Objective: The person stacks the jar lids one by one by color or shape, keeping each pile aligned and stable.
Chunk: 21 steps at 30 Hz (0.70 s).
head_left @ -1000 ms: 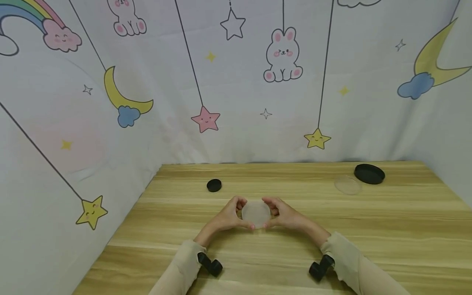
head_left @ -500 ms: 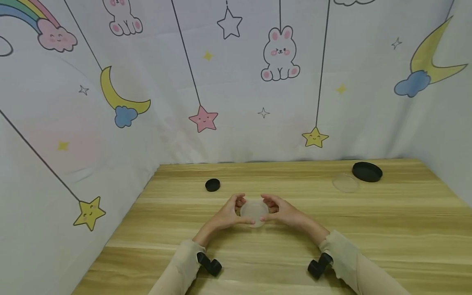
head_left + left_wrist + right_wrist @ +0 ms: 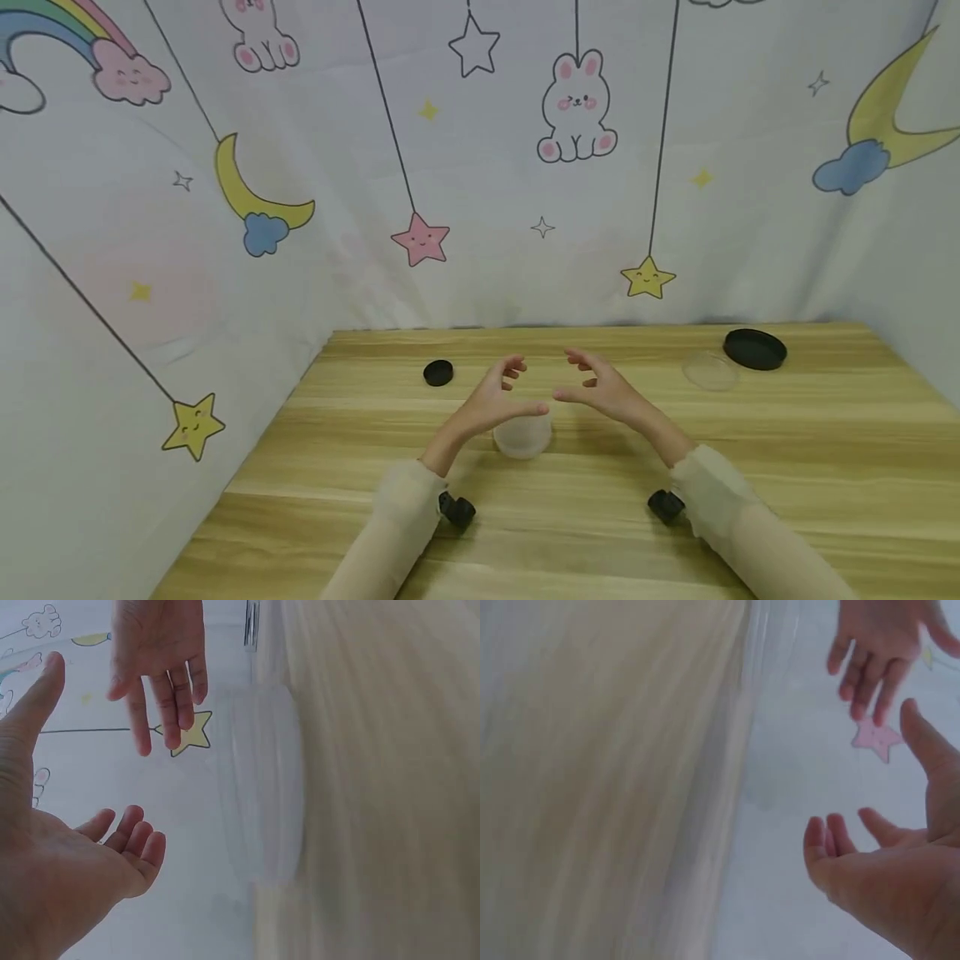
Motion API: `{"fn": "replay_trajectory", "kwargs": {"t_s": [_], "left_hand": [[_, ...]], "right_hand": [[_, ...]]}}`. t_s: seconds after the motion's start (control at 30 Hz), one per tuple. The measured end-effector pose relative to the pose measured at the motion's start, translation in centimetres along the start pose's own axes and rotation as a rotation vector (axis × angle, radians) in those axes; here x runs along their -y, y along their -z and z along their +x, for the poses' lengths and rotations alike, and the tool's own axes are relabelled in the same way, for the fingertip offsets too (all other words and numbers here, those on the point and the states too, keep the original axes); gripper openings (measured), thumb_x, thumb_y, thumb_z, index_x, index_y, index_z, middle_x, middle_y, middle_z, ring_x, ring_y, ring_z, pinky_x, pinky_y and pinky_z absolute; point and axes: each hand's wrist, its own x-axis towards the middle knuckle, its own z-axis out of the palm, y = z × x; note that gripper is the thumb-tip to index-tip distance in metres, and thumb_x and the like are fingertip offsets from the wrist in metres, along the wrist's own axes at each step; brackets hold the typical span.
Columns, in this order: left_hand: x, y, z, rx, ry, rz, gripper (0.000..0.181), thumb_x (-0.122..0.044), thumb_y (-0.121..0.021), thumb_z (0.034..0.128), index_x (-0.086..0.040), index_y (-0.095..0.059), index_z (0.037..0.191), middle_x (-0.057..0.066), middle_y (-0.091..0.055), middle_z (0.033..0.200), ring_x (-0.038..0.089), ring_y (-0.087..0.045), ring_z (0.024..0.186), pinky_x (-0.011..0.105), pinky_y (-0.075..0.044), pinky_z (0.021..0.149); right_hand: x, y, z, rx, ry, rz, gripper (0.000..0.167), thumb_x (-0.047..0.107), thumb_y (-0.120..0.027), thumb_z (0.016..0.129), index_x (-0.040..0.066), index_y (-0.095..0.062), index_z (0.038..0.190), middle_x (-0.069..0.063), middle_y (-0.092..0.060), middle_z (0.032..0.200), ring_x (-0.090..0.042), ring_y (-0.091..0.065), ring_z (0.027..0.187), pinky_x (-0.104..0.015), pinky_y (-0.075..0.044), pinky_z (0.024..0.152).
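Observation:
A round, translucent plastic container stands on the table in front of the person; the left wrist view shows the clear container from the side, blurred. Above its left part hovers the left hand, thumb and fingers spread apart with nothing between them; its thumb hides part of the container's far rim in the head view. Off to the container's right and higher is the right hand, likewise raised and holding nothing. The two palms face each other with a gap between them.
A small black round lid lies at the back left of the wooden table. Toward the back right are a larger black lid and a clear disc beside it. A printed curtain hangs behind.
Both hands have let go of the round container and risen up and away from the person, the right one also moving right. The container stays where it was on the table.

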Motion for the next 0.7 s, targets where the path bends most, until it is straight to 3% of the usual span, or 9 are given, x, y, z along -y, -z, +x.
{"fn": "replay_trajectory", "kwargs": {"t_s": [0.17,0.33,0.47,0.7], "left_hand": [[-1.7,-1.4,1.4,0.012,-0.079,0.047,0.105,-0.055,-0.079,0.0743,-0.004,-0.025,0.149,0.018,-0.037,0.144,0.032,-0.036,0.129,0.057,-0.031,0.11],[-3.4,-3.3,3.1,0.007,-0.063,0.015,0.097,-0.048,-0.078,0.0781,-0.008,-0.026,0.15,0.014,-0.037,0.145,0.027,-0.039,0.128,0.051,-0.034,0.109],[-4.8,-5.3,4.6,-0.019,-0.032,-0.082,0.092,-0.042,-0.078,0.0812,-0.012,-0.025,0.151,0.012,-0.039,0.146,0.021,-0.041,0.126,0.041,-0.039,0.107],[-6.7,-9.0,6.8,-0.094,0.016,-0.253,0.088,-0.036,-0.08,0.0805,-0.016,-0.028,0.149,-0.007,-0.044,0.132,0.009,-0.043,0.117,0.027,-0.042,0.097]], "right_hand": [[-0.5,2.2,-0.8,-0.05,-0.035,0.003,0.081,0.029,-0.069,0.091,0.003,-0.024,0.153,-0.028,-0.031,0.152,-0.047,-0.028,0.139,-0.061,-0.033,0.109],[-0.9,5.2,-1.6,-0.1,-0.085,0.01,0.084,0.031,-0.068,0.092,0.005,-0.019,0.155,-0.029,-0.026,0.155,-0.046,-0.025,0.141,-0.061,-0.029,0.111],[-0.9,8.5,-2.5,-0.157,-0.129,0.001,0.088,0.036,-0.066,0.093,0.01,-0.012,0.157,-0.027,-0.021,0.158,-0.048,-0.021,0.143,-0.064,-0.028,0.111],[-2.0,13.9,-4.6,-0.323,-0.182,-0.014,0.09,0.042,-0.06,0.095,0.012,-0.003,0.158,-0.025,-0.012,0.161,-0.05,-0.015,0.144,-0.067,-0.025,0.11]]}}
